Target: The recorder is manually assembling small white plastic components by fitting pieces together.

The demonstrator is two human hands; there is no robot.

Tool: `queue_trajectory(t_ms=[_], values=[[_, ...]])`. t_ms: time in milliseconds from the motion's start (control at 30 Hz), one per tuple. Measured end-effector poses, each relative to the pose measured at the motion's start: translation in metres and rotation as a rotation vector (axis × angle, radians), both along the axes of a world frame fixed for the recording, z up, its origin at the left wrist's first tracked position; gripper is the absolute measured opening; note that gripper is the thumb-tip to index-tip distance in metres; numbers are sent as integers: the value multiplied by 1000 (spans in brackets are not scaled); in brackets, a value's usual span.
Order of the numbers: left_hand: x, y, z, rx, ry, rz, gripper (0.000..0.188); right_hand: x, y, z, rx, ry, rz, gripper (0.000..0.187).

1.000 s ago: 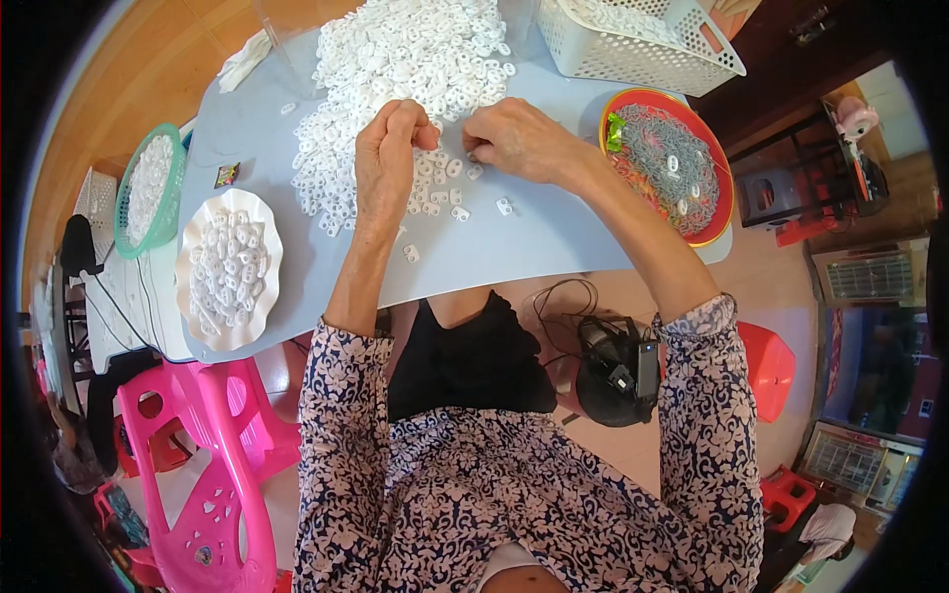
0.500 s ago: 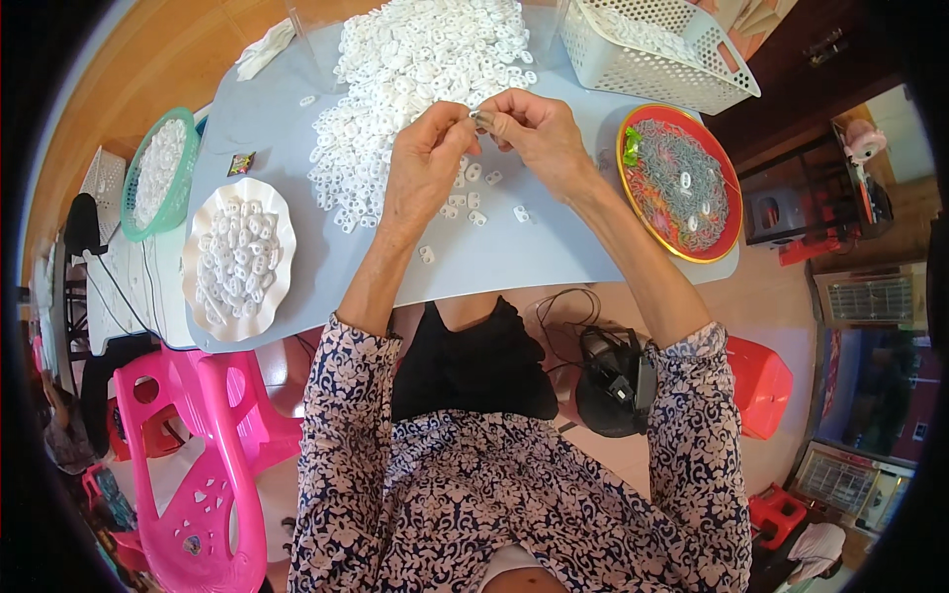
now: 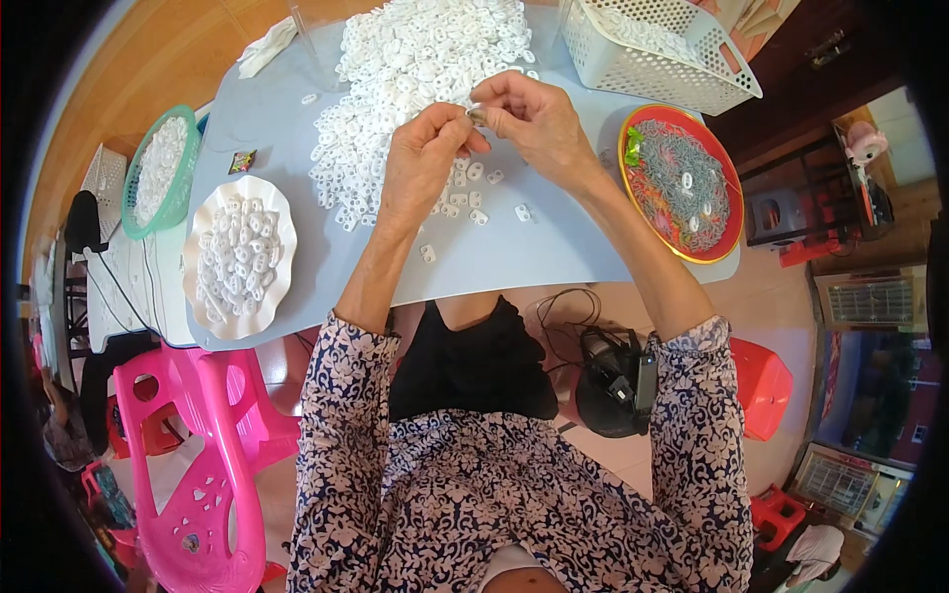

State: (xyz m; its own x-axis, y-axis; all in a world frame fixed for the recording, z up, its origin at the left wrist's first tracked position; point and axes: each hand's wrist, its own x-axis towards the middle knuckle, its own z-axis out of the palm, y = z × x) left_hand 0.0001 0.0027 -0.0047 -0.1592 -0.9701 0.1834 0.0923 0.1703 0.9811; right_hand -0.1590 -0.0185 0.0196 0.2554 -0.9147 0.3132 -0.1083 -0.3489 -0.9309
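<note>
I see both hands meeting at upper centre above the worktop (image 3: 554,247): my left hand (image 3: 420,163) and right hand (image 3: 534,124) pinch one small white piece (image 3: 475,114) between fingertips, over the white heap (image 3: 415,69). It looks mid-assembly; next calls for careful pressing.

Tiny part (image 3: 476,115) mostly hidden between fingertips, too small to tell its shape, white pile (image 3: 415,69) cut off at top edge, basket (image 3: 652,49) cut off too, red plate's (image 3: 733,212) bits blurry
</note>
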Motion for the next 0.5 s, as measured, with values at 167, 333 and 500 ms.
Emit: queue_trajectory(t_ms=[167,333,500], values=[[2,-3,-7,87,177,31,18,8,8,0,-253,214,-94,11],[0,-2,-4,4,87,28,21,4,6,4,-448,334,-55,12],[0,1,-1,-65,-22,36,22,3,11,16,-240,409,-53,14]])
